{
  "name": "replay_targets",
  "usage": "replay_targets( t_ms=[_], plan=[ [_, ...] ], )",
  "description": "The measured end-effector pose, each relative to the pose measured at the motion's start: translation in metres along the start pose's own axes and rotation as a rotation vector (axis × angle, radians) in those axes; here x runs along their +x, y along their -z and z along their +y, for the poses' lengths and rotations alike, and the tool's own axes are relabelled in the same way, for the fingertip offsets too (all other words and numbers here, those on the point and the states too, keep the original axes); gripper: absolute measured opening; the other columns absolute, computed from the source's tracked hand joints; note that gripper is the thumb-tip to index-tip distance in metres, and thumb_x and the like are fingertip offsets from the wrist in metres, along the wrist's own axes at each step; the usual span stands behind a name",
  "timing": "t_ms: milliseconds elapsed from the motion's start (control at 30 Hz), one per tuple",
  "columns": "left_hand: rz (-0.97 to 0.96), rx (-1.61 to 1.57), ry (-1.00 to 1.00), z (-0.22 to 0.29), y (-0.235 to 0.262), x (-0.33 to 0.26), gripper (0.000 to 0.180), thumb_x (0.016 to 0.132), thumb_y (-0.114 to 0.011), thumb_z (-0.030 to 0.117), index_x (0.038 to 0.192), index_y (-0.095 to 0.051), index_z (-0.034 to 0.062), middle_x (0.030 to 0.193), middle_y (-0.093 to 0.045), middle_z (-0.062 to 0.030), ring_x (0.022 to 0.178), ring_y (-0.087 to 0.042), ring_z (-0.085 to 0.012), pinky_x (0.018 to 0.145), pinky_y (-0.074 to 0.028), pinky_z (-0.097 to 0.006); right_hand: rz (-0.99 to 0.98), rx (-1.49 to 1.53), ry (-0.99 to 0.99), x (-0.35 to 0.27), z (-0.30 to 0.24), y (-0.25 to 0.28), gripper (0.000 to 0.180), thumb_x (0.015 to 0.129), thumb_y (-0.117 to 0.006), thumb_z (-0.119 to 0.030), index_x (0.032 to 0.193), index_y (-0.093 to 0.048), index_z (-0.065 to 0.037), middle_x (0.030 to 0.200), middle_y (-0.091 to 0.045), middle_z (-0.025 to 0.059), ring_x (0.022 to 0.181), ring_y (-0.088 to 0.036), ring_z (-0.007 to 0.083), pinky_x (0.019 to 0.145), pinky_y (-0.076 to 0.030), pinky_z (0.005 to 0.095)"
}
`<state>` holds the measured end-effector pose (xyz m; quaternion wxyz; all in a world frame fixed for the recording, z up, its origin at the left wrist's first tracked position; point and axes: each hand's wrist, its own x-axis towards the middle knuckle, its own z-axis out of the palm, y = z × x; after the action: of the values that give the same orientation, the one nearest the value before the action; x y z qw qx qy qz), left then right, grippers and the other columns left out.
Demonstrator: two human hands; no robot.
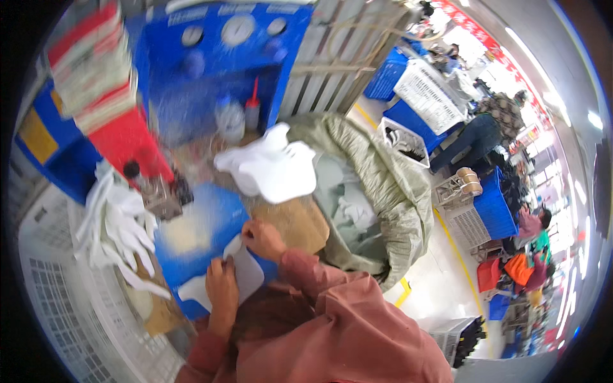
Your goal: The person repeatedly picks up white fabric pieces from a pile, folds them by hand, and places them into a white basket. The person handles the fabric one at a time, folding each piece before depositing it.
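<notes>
A white flat cut piece with curved edges lies over the blue work surface, close to my body. My left hand is closed on its left part, the fingers bent over it. My right hand pinches near its upper right end; the exact grip is partly hidden. Part of the white material also shows left of my left hand. Beyond my hands sits a stack of similar white pieces, on and beside a brown board. A red machine with a metal head stands at the left.
White strips hang over a white basket at left. An olive sack with pale scraps stands open at right. Behind are a blue gauge panel, a clear bottle and a red-tipped bottle. Other people work at far right.
</notes>
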<state>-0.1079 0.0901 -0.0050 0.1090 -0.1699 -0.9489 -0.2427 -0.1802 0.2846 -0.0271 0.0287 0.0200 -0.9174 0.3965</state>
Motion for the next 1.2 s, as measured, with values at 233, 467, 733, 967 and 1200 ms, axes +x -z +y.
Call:
replay_targets(
  t_ms=[233,467,733,967,1200],
  plan=[
    [-0.008,-0.527,0.189,-0.021,0.004,-0.018,0.037,0.094,-0.066,0.006,0.13,-0.065,0.0002,0.111,-0.067,-0.0176,0.103,-0.066,-0.0367,0.088,-0.054,-0.044,-0.111,0.417,-0.103,-0.002,-0.015,0.0,0.033,0.097,-0.073,-0.029,0.107,-0.07,0.002,0.092,-0.072,0.0151,0.084,-0.07,0.0243,0.077,-0.055,0.0364],
    [-0.024,-0.621,0.267,-0.034,0.01,-0.021,0.047,0.092,-0.07,0.008,0.137,-0.059,-0.0009,0.129,-0.062,-0.0217,0.107,-0.065,-0.039,0.094,-0.052,-0.045,-0.071,0.361,0.093,-0.015,-0.033,-0.008,0.033,0.097,-0.071,-0.027,0.118,-0.071,-0.002,0.103,-0.074,0.0216,0.092,-0.073,0.0304,0.083,-0.056,0.0396],
    [-0.279,-0.171,-0.004,-0.035,0.097,-0.009,0.056,0.089,-0.078,0.029,0.137,-0.063,0.0044,0.124,-0.068,-0.0238,0.117,-0.062,-0.042,0.101,-0.048,-0.049,-0.324,0.919,0.178,-0.045,-0.066,0.045,0.03,0.105,-0.06,-0.016,0.132,-0.067,-0.005,0.123,-0.071,0.0114,0.111,-0.067,0.0241,0.1,-0.052,0.0371],
    [-0.293,-0.297,-0.203,-0.035,0.186,-0.036,0.029,0.096,-0.07,0.033,0.11,-0.071,0.0071,0.084,-0.066,-0.0196,0.083,-0.064,-0.037,0.073,-0.051,-0.046,-0.321,0.795,0.192,-0.058,-0.102,0.074,0.044,0.103,-0.063,-0.012,0.144,-0.056,0.0,0.128,-0.068,0.0189,0.114,-0.065,0.0251,0.098,-0.054,0.0374],
    [0.091,-0.194,0.544,-0.112,0.369,-0.124,0.042,0.1,-0.07,0.033,0.135,-0.061,0.0108,0.091,-0.073,-0.0051,0.078,-0.068,-0.0148,0.075,-0.057,-0.033,-0.417,0.828,0.171,-0.05,-0.111,0.057,0.043,0.107,-0.059,-0.018,0.146,-0.055,-0.001,0.136,-0.065,0.0199,0.118,-0.067,0.0302,0.092,-0.058,0.0414]
  ],
)
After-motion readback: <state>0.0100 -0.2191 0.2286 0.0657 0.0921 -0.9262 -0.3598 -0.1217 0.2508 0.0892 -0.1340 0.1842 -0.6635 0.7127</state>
